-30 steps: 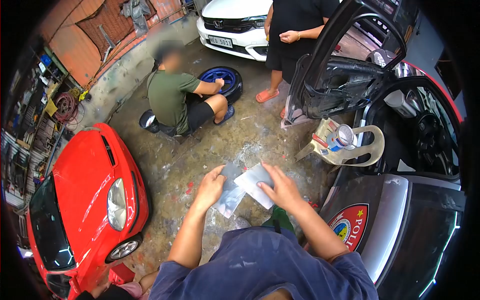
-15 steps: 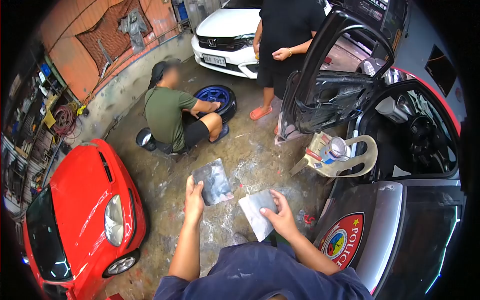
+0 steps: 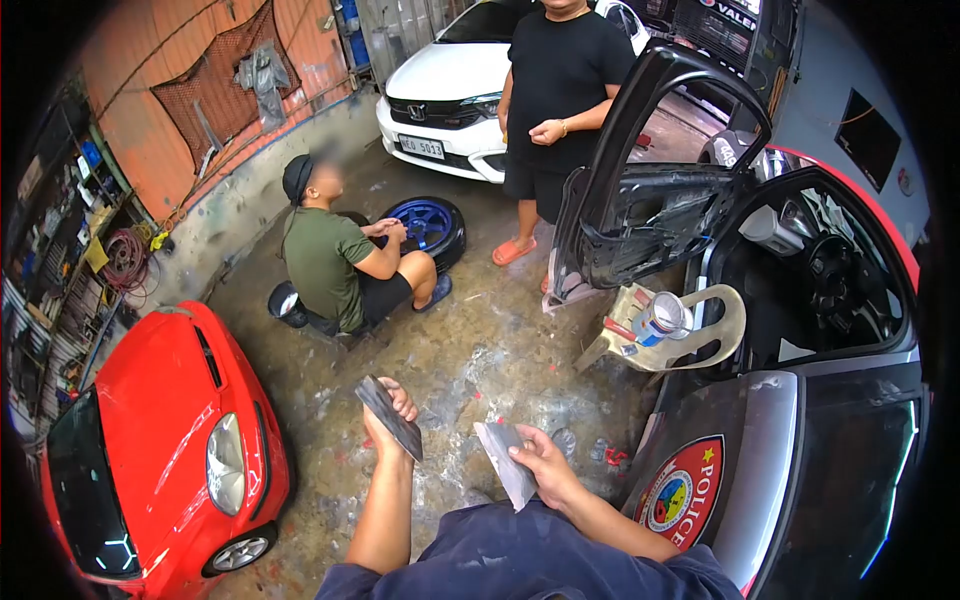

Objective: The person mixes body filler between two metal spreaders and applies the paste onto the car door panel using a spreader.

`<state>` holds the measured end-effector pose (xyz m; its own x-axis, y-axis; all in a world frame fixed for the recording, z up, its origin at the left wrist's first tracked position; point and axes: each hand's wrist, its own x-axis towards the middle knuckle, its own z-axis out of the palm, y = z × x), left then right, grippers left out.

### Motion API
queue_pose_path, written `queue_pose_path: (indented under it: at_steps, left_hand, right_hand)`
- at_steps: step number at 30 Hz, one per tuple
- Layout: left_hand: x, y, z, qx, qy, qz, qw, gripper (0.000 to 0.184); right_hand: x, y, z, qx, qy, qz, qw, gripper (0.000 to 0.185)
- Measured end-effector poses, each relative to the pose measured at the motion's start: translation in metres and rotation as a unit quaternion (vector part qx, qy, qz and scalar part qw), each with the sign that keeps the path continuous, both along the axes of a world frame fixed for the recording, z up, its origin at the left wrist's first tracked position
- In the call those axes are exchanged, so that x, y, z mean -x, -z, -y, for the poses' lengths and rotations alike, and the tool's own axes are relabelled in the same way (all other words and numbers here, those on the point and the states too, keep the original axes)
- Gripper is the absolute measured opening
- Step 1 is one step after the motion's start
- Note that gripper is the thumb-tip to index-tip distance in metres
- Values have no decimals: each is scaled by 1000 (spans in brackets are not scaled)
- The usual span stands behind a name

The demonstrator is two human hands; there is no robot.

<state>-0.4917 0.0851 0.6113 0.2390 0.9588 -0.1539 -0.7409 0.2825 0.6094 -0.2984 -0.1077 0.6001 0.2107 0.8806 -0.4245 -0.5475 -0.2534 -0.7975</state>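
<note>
My left hand (image 3: 392, 418) grips a dark flat block (image 3: 388, 415), tilted so its narrow edge faces me. Its fingers curl round the block's far side. To the right, my right hand (image 3: 548, 466) holds a grey folded sheet (image 3: 508, 464) between thumb and fingers, one corner pointing down. The block and the sheet are apart, both held above the stained floor (image 3: 460, 400).
A red car (image 3: 165, 430) stands at left. A person (image 3: 330, 250) sits by a blue-rimmed wheel (image 3: 425, 228); another person (image 3: 565, 90) stands near a white car (image 3: 450, 75). At right are a plastic chair (image 3: 715, 330) with a can, and a dark car with its door (image 3: 650, 215) open.
My hands have moved apart. The left one has turned its block edge-on, and the right one has tilted its sheet. The seated person's hands have lifted off the wheel.
</note>
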Motion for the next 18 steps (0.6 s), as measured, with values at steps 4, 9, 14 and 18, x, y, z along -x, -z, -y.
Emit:
queue_pose_path:
  at_steps: [4,9,14,18]
  left_hand:
    - [1,13,10,9,-1,62,998,18]
    - [2,20,22,-4,3,89,996,15]
    - [10,47,12,-50,50,177,982,35]
    - [14,45,9,-39,65,211,975,48]
  right_hand:
    - [1,-9,0,3,5,5,1000,54]
    - [1,-6,0,1,-4,13,1000,57]
    - [4,0,-1,-8,-9,16,1000,58]
    - [7,0,0,-4,-13,14,1000,60]
